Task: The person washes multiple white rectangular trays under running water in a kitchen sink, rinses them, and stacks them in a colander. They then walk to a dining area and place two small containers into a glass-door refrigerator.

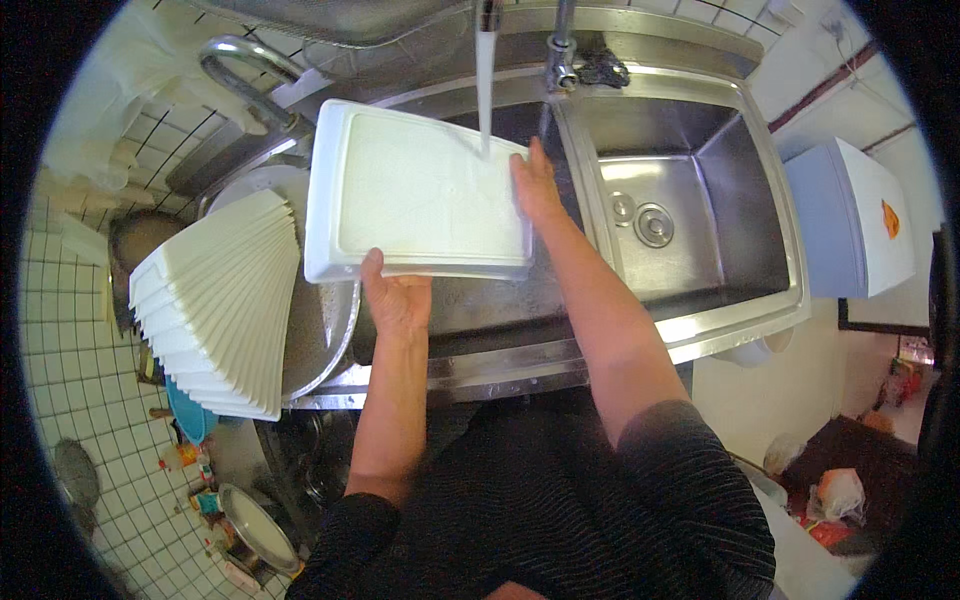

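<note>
A white rectangular plastic tray (439, 195) is held over the left sink basin (495, 307), its broad flat face towards me. My left hand (399, 300) grips its near edge at the lower left, thumb on top. At the right end, my right hand (537, 184) holds the upper right corner area. A stream of water (486, 90) runs from the faucet (489, 15) onto the tray near that corner. To the left, a fanned stack of white trays (225, 315) leans over a large round metal basin (341, 330).
The right sink basin (667, 217) has a round drain. A second faucet (561, 64) stands behind the divider, beside a dark scouring pad (604, 69). A curved metal spout (247, 71) rises at the left. A pale box (851, 217) sits right of the sink.
</note>
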The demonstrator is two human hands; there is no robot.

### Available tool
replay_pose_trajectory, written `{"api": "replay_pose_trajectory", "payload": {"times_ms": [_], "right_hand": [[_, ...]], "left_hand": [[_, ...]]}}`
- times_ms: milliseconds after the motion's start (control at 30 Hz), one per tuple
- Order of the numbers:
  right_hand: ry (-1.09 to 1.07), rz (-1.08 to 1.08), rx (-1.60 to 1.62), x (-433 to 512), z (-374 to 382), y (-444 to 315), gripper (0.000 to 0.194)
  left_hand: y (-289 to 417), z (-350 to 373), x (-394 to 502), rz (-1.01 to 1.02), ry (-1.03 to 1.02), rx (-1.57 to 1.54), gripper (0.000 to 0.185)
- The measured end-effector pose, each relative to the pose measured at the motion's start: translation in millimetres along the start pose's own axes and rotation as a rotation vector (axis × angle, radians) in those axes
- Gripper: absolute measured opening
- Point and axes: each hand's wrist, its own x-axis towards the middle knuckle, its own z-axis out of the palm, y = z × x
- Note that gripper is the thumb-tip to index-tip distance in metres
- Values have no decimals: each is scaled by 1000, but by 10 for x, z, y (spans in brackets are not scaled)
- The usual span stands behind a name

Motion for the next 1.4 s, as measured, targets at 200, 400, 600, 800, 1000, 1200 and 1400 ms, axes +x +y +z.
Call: {"api": "replay_pose_trajectory", "payload": {"times_ms": [200,400,600,800,1000,1200,1400], "right_hand": [[-100,393,224,-793,358,41,64],[-152,94,319,-1199,227,219,64],[-196,270,761,-1247,111,-220,52],[-401,362,1007,-1463,341,-776,41],[-446,286,949,-1427,560,-1380,52],[-687,-150,589,-1206,958,-1965,55],[-376,-233,-157,-617,498,-1002,36]], "left_hand": [[240,81,198,80,222,175,68],[354,193,96,157,281,155,49],[571,286,-60,183,149,235,57],[704,164,-439,532,-45,701,59],[2180,-46,-749,413,-110,-49,74],[3796,-397,-784,660,210,623,25],[4546,-307,-622,550,-30,388,41]]}}
